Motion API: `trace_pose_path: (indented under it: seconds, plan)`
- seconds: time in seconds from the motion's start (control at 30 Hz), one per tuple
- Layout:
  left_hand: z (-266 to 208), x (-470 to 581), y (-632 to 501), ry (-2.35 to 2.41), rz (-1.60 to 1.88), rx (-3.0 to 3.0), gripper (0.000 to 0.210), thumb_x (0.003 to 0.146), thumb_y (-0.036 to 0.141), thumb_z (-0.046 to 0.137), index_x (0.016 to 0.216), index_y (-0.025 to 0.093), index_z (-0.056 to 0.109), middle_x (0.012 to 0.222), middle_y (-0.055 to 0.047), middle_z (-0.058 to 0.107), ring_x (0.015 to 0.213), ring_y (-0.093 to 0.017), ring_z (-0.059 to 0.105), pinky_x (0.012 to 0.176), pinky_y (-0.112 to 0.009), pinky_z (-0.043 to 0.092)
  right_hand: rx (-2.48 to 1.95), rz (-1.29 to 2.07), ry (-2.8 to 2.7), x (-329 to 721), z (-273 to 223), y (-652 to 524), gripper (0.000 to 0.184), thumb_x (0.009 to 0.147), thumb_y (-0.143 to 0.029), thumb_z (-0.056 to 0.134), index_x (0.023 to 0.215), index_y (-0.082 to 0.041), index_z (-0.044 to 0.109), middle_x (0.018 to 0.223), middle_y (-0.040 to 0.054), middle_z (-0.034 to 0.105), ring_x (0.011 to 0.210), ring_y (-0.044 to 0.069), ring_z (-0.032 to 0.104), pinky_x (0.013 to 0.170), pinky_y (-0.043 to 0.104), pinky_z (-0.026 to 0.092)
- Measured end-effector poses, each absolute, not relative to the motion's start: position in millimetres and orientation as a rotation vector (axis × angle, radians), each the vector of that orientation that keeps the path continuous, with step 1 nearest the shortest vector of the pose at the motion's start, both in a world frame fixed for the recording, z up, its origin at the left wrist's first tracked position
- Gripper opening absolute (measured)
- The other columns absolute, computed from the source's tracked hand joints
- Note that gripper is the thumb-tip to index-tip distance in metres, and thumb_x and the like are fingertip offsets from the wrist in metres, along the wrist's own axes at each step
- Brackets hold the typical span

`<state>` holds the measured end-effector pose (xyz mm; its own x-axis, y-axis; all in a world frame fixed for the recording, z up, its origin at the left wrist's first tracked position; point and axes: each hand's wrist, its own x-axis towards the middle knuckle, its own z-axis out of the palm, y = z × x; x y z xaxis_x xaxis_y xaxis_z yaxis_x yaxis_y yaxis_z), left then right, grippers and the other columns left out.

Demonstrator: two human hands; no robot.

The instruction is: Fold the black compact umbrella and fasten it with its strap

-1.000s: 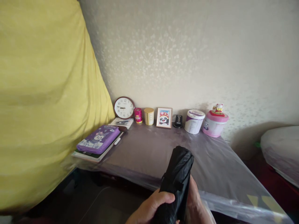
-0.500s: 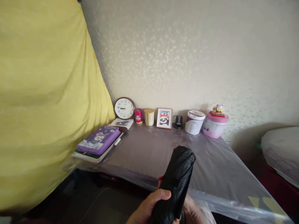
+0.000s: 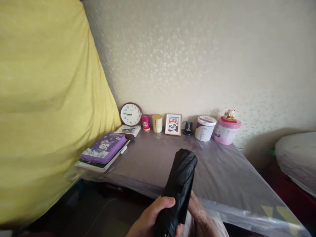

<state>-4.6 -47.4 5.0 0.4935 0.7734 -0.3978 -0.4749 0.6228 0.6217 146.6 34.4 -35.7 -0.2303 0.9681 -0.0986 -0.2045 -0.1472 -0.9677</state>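
A folded black umbrella (image 3: 179, 184) points up and away from me over the table's front edge, its fabric wrapped close around it. My left hand (image 3: 151, 213) grips its lower part from the left, the thumb lying across the fabric. On the other side, my right hand (image 3: 200, 212) presses against the umbrella, with most of its fingers hidden behind it. A fingertip shows at the lower right of the fabric, but I cannot tell which hand it belongs to. The umbrella's bottom end reaches the lower picture edge.
The table (image 3: 148, 158) has a clear plastic cover. Along the wall stand a clock (image 3: 131, 114), a pink can (image 3: 145, 122), a yellow tin (image 3: 157, 123), a picture frame (image 3: 173, 124), a white-purple tub (image 3: 205, 129) and a pink-lidded tub (image 3: 225, 132). A purple case (image 3: 105, 148) lies left, by a yellow curtain (image 3: 49, 98).
The umbrella and both hands have shifted a little to the left, and its top end sits slightly higher. Left fingers that showed behind the umbrella are now hidden.
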Motion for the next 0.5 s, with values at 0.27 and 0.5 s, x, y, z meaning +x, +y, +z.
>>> trace_pose_path:
  seconds: [0.27, 0.5]
  plan:
    - [-2.1, -15.7, -37.2, 0.799, 0.927, 0.54, 0.036, 0.074, 0.049, 0.049, 0.078, 0.013, 0.055, 0.052, -0.004, 0.06, 0.039, -0.012, 0.052, 0.04, -0.021, 0.036, -0.912, 1.702, -1.42, 161.5, -39.0, 44.2, 0.031, 0.065, -0.047, 0.067, 0.059, -0.017, 0.065, 0.054, -0.0018, 0.058, 0.049, 0.011, 0.048, 0.053, 0.023, 0.041]
    - [-5.2, -21.0, -34.4, 0.95, 0.965, 0.727, 0.037, 0.071, 0.048, 0.056, 0.085, 0.013, 0.052, 0.053, -0.003, 0.061, 0.04, -0.011, 0.052, 0.039, -0.02, 0.04, -0.974, 1.565, -1.529, 169.0, -21.9, 37.9, 0.035, 0.066, -0.049, 0.067, 0.054, -0.016, 0.061, 0.051, -0.0025, 0.052, 0.051, 0.01, 0.046, 0.054, 0.022, 0.039]
